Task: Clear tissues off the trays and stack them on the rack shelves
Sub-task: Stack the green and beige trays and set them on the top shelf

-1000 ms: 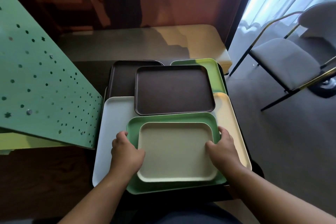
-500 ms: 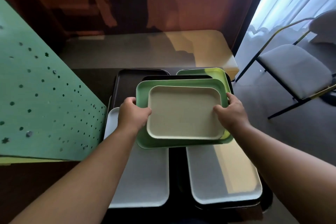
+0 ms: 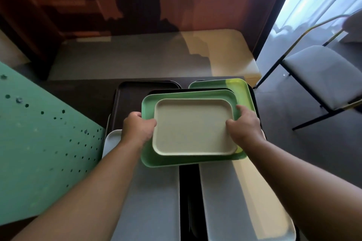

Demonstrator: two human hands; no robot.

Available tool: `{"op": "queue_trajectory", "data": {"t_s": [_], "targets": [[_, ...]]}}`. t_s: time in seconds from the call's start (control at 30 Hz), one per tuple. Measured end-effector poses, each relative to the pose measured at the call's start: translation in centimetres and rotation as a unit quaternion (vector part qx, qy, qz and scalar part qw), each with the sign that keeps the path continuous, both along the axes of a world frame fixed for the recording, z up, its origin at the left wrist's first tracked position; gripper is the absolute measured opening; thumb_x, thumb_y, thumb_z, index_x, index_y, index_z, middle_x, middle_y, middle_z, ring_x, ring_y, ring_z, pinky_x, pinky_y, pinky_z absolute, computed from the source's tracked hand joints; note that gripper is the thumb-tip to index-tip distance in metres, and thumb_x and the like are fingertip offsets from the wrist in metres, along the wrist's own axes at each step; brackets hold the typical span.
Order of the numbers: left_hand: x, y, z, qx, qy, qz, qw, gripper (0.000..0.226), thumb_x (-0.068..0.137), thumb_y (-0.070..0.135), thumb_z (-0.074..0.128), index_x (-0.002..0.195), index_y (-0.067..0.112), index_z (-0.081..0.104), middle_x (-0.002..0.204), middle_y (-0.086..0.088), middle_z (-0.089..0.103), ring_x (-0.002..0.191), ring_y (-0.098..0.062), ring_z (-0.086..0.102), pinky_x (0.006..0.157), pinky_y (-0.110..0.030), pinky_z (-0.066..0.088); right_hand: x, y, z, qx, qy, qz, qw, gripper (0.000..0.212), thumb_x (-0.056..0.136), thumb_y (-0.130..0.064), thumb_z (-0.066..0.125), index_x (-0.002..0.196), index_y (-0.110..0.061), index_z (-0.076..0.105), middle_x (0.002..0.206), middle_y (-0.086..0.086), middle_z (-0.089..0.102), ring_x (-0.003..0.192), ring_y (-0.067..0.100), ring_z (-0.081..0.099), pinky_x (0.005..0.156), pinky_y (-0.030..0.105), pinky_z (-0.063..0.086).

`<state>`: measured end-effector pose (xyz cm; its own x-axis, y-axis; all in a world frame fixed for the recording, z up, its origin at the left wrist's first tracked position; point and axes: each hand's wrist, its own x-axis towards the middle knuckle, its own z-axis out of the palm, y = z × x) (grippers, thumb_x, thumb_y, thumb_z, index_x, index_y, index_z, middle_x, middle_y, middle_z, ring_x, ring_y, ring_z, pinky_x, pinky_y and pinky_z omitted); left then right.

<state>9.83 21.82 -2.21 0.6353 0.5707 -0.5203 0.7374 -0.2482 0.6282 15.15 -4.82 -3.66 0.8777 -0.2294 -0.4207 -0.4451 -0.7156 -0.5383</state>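
Across the frame's centre, you carry the rounded green plastic tray [image 3: 193,159] with the smaller beige tray [image 3: 194,129] nested inside, left hand [image 3: 137,130] and right hand [image 3: 244,126] gripping opposite edges; next, likely lower both squarely.

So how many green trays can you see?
2: one green tray held in both hands under the beige tray; another resting behind at right. More may be hidden.

Green panel [image 3: 39,152] crowds left (right open).
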Motion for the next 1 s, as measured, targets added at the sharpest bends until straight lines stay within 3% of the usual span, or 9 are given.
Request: {"op": "queue_trajectory", "data": {"t_s": [0.07, 0.17, 0.23, 0.33, 0.43, 0.63, 0.8, 0.87, 1.0], "targets": [[0.2, 0.3, -0.6, 0.002, -0.001, -0.014, 1.000, 0.012, 0.075, 0.023, 0.066, 0.085, 0.023, 0.058, 0.097, -0.009, 0.070, 0.086, -0.030, 0.069, 0.082, -0.046, 0.060, -0.1, 0.2, -0.5, -0.004, -0.012, 0.003, 1.000, 0.069, 0.092, -0.022, 0.063, 0.157, -0.020, 0.042, 0.151, 0.018, 0.049, 0.140, 0.037, 0.043, 0.118, 0.046, 0.035], [0.6, 1.0, -2.1, -0.008, -0.005, -0.033, 0.999, 0.060, 0.059, 0.043, 0.061, 0.114, 0.019, 0.066, 0.115, -0.010, 0.067, 0.091, -0.030, 0.070, 0.086, -0.049, 0.060, -0.1, 0.4, -0.8, -0.024, -0.020, -0.003, 1.000, 0.069, 0.092, -0.024, 0.060, 0.158, -0.025, 0.042, 0.153, 0.015, 0.051, 0.138, 0.037, 0.041, 0.114, 0.044, 0.036], [0.6, 0.9, -1.9, -0.011, -0.009, -0.044, 0.999, 0.068, 0.059, 0.046, 0.060, 0.120, 0.018, 0.066, 0.125, -0.010, 0.060, 0.098, -0.031, 0.067, 0.090, -0.048, 0.058, -0.2, 0.7, -0.8, -0.029, -0.021, -0.007, 0.999, 0.069, 0.093, -0.026, 0.059, 0.159, -0.028, 0.039, 0.154, 0.011, 0.050, 0.137, 0.038, 0.042, 0.110, 0.044, 0.039], [0.6, 0.2, -0.4, -0.022, -0.012, -0.061, 0.998, 0.069, 0.077, 0.037, 0.067, 0.140, 0.014, 0.054, 0.143, -0.012, 0.043, 0.118, -0.034, 0.057, 0.101, -0.044, 0.050, -0.3, 1.2, -0.6, 0.026, -0.031, -0.018, 0.999, 0.071, 0.094, -0.019, 0.059, 0.161, -0.026, 0.037, 0.159, 0.009, 0.043, 0.142, 0.033, 0.044, 0.112, 0.041, 0.040], [0.7, 0.1, -0.3, -0.033, -0.011, -0.068, 0.997, 0.086, 0.087, 0.033, 0.068, 0.161, 0.013, 0.027, 0.161, -0.010, 0.028, 0.140, -0.033, 0.043, 0.113, -0.043, 0.040, -0.3, 1.0, -0.6, 0.042, -0.032, -0.023, 0.998, 0.070, 0.095, -0.016, 0.057, 0.161, -0.025, 0.036, 0.161, 0.008, 0.041, 0.144, 0.031, 0.045, 0.112, 0.039, 0.039], [0.9, 0.3, -1.3, -0.038, -0.016, -0.091, 0.995, 0.112, 0.062, 0.054, 0.062, 0.162, 0.026, 0.022, 0.165, 0.000, 0.033, 0.146, -0.031, 0.039, 0.117, -0.052, 0.037, 0.1, 0.2, -0.8, 0.051, -0.028, -0.030, 0.998, 0.068, 0.096, -0.012, 0.053, 0.161, -0.026, 0.036, 0.163, 0.006, 0.040, 0.144, 0.029, 0.046, 0.113, 0.037, 0.039], [1.1, -0.1, -1.1, -0.018, 0.008, -0.090, 0.996, 0.095, 0.086, 0.039, 0.066, 0.163, 0.022, 0.016, 0.168, -0.006, 0.019, 0.150, -0.034, 0.030, 0.120, -0.049, 0.032, 0.3, 0.1, -1.2, 0.053, -0.016, -0.011, 0.998, 0.067, 0.098, -0.013, 0.051, 0.161, -0.027, 0.036, 0.164, 0.006, 0.039, 0.146, 0.029, 0.043, 0.118, 0.038, 0.034], [1.2, -0.2, -1.3, -0.029, 0.011, -0.065, 0.997, 0.097, 0.083, 0.038, 0.069, 0.163, 0.018, 0.019, 0.164, -0.011, 0.027, 0.145, -0.035, 0.038, 0.116, -0.049, 0.037, 0.5, 0.2, -1.3, 0.045, 0.003, 0.011, 0.999, 0.066, 0.100, -0.013, 0.048, 0.163, -0.029, 0.033, 0.167, 0.006, 0.034, 0.150, 0.029, 0.037, 0.121, 0.038, 0.029], [1.5, 0.8, -1.7, -0.099, -0.026, 0.002, 0.995, 0.112, 0.053, 0.055, 0.074, 0.153, 0.022, 0.038, 0.149, -0.011, 0.051, 0.124, -0.034, 0.059, 0.105, -0.053, 0.050, 0.7, 0.8, -1.1, 0.082, 0.020, -0.017, 0.996, 0.070, 0.097, -0.015, 0.048, 0.163, -0.033, 0.032, 0.167, 0.008, 0.033, 0.149, 0.034, 0.036, 0.124, 0.045, 0.030]]}}
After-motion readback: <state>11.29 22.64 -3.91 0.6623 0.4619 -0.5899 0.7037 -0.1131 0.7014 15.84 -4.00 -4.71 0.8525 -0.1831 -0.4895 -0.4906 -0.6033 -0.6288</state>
